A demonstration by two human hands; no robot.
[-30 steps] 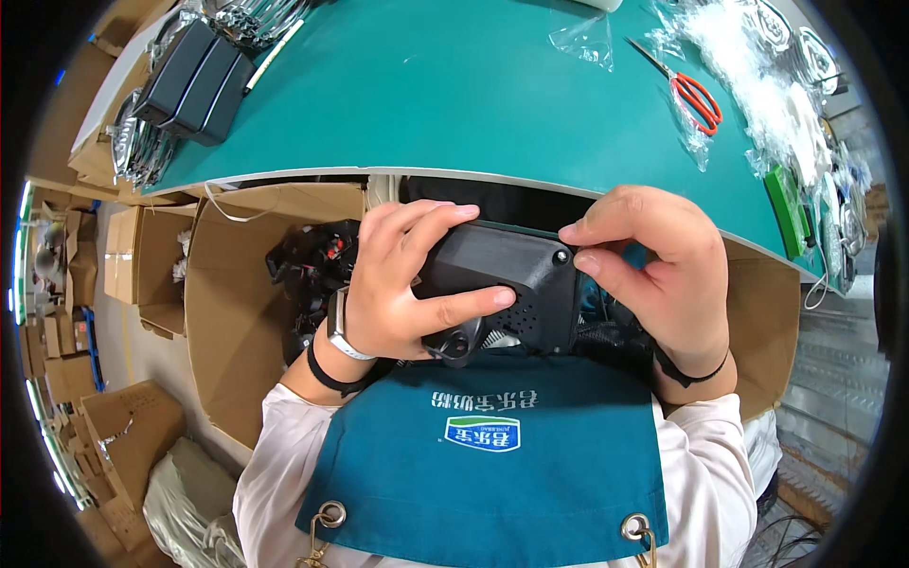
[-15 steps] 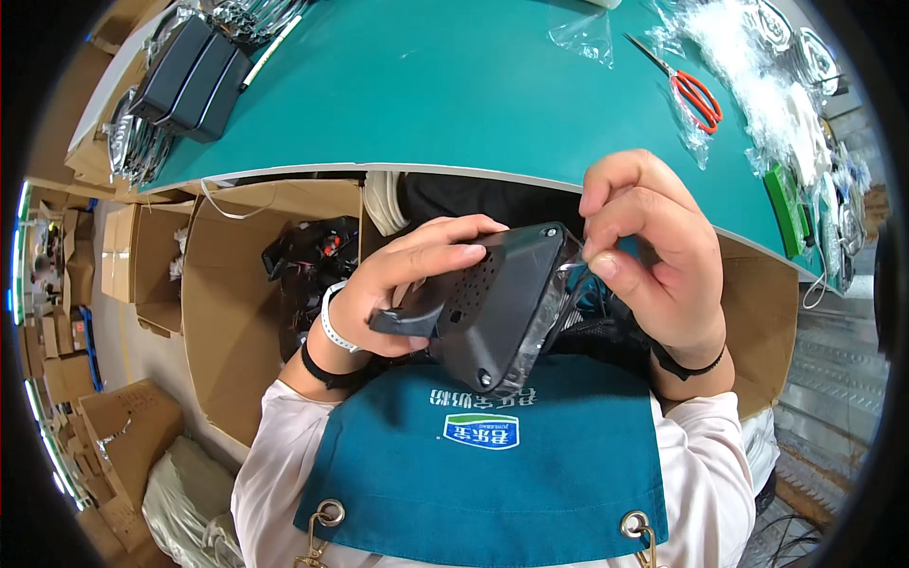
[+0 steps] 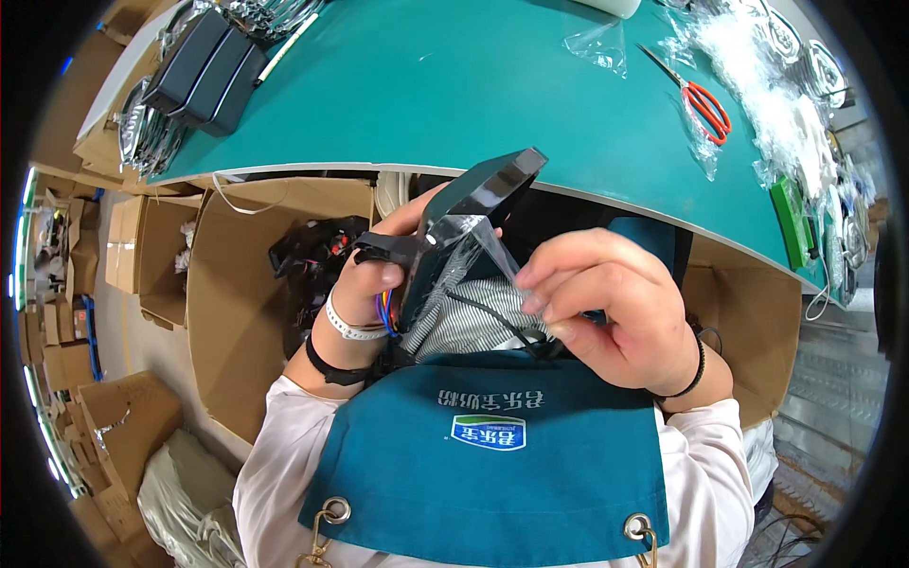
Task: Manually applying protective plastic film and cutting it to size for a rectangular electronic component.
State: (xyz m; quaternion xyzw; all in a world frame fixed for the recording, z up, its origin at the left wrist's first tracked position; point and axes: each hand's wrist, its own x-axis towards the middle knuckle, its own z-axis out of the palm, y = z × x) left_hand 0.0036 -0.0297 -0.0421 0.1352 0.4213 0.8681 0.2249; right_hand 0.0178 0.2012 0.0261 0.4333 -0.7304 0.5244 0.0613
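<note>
My left hand grips a black flat device by its bracket and holds it upright, edge-on, above my lap. Coloured wires hang from its lower end beside my wrist. My right hand pinches a clear plastic film that peels away from the device's face. A ribbed grey surface and a thin black cable show beneath the film. Both hands are just below the near edge of the green table.
Red-handled scissors and clear plastic bags lie at the table's right. Black flat units are stacked at its far left. An open cardboard box with black parts stands to my left; another box stands on my right.
The device has been turned from lying flat between both hands to standing on edge in my left hand. My right hand has let go of its body and now pulls film off it.
</note>
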